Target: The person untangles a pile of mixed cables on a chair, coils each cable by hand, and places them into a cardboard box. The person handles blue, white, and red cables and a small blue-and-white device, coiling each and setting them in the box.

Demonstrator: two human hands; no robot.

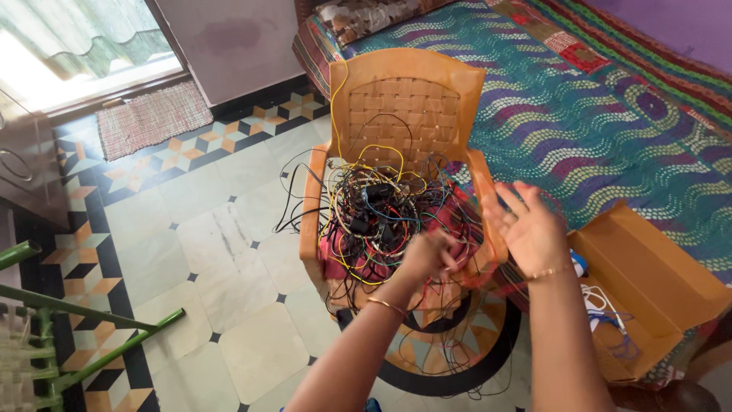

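An orange plastic chair [404, 91] stands on the tiled floor, its seat heaped with a tangle of wires [377, 214] in black, yellow, red and blue, with small black adapters among them. My left hand [431, 255] is at the front right of the heap, fingers closed on some wires. My right hand [526, 229] is raised beside the chair's right armrest, palm up, fingers spread and blurred, holding nothing I can make out.
An open cardboard box [656, 282] with white and blue cables inside lies on the bed at the right. The bed's patterned cover [610, 130] fills the upper right. A green frame [91, 336] stands at the lower left. A black hoop [457, 366] lies under the chair.
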